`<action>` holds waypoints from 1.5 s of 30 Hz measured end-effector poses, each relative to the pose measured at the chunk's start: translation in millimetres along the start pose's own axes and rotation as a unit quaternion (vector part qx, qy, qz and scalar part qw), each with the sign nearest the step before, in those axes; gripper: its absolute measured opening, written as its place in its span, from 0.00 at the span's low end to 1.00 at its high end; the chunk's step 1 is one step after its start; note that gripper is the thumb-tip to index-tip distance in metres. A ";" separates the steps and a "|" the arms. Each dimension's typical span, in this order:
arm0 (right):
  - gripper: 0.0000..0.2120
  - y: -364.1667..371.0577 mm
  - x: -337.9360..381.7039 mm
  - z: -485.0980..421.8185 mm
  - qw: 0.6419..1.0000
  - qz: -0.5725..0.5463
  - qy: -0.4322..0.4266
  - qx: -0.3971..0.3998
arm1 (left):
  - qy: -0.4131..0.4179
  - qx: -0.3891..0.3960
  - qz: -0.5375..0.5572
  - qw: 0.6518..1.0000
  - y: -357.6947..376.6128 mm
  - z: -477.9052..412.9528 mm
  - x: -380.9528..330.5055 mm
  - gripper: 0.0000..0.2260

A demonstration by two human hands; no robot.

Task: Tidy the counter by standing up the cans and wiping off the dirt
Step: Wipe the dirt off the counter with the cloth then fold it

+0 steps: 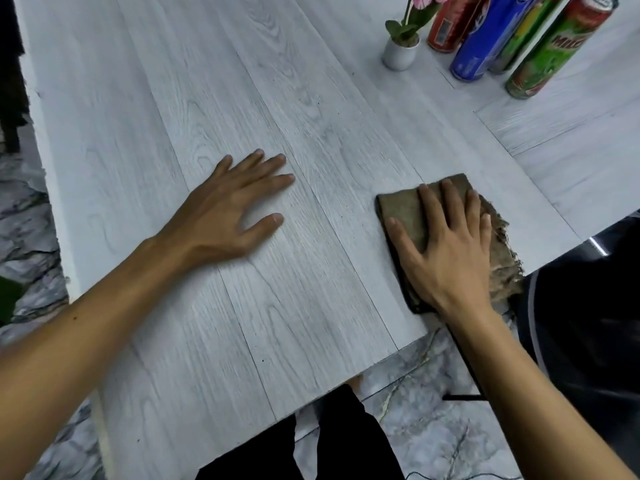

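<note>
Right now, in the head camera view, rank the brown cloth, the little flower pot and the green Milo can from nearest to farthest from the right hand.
1. Brown cloth: directly under the right hand, near the counter's front edge.
2. Flower pot: far back, slightly left of the hand.
3. Green Milo can: far back right, at the end of the can row.

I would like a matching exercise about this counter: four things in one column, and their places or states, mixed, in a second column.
Things:
1. left hand
2. cloth
3. blue can
4. flower pot

Places or states:
A. stands upright between two other cans
B. lies flat on the bare counter, fingers spread
C. pressed under the right hand
D. stands left of the cans

Pairs: 1-B, 2-C, 3-A, 4-D
</note>
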State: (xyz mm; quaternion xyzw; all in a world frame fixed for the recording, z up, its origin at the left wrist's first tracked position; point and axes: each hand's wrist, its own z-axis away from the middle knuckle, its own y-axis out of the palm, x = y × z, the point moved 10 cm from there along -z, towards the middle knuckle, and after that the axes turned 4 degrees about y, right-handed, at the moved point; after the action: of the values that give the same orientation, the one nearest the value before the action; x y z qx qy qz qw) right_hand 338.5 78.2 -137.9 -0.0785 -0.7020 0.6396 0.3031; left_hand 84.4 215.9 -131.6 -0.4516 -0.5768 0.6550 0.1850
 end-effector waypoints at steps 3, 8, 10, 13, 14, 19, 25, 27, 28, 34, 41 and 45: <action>0.35 0.4 8.0 -24.4 1.000 -0.011 -0.008 0.003 | -0.009 -0.002 0.002 1.000 0.7 -3.3 -1.7 0.27; 0.35 9.2 36.7 -51.1 0.999 -0.011 -0.042 0.007 | -0.021 -0.006 0.003 1.000 0.6 -3.6 0.6 0.26; 0.35 14.9 50.1 -54.7 0.998 -0.010 -0.061 0.013 | -0.031 -0.011 0.005 0.999 0.1 -3.8 2.8 0.26; 0.35 21.2 70.5 -49.8 0.995 -0.012 -0.097 0.015 | -0.049 -0.022 0.009 0.999 -1.9 -4.4 6.3 0.26; 0.35 23.7 77.5 -45.2 0.994 -0.008 -0.112 0.016 | -0.055 -0.025 0.014 0.998 -2.4 -4.6 6.9 0.26; 0.35 33.3 106.5 -10.8 0.981 0.008 -0.191 0.036 | -0.072 -0.035 0.029 0.996 -0.3 -6.4 3.2 0.26; 0.35 34.5 104.8 46.9 0.970 0.001 -0.238 0.053 | -0.079 -0.038 0.026 0.996 4.2 -7.6 -10.1 0.27; 0.34 32.7 97.3 61.6 0.969 -0.006 -0.240 0.055 | -0.078 -0.040 0.021 0.996 6.5 -8.9 -17.4 0.28; 0.34 31.6 92.7 66.9 0.970 -0.008 -0.238 0.054 | -0.078 -0.040 0.018 0.996 7.5 -9.7 -20.5 0.28; 0.33 19.8 56.4 81.2 0.978 -0.012 -0.204 0.042 | -0.072 -0.033 0.007 0.997 17.0 -17.1 -40.2 0.28; 0.34 -0.8 -4.3 67.0 0.992 -0.014 -0.123 0.011 | -0.070 -0.031 0.008 0.997 26.2 -27.7 -56.3 0.28; 0.35 -9.9 -35.1 36.8 0.998 -0.016 -0.062 0.014 | -0.076 -0.037 0.017 0.996 25.7 -27.8 -58.4 0.28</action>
State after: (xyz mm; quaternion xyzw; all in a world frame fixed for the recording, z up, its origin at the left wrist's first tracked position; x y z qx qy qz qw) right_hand 350.1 27.7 -139.9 -0.0232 -0.7115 0.6483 0.2699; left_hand 144.6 180.8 -131.2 -0.4167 -0.6055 0.6686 0.1124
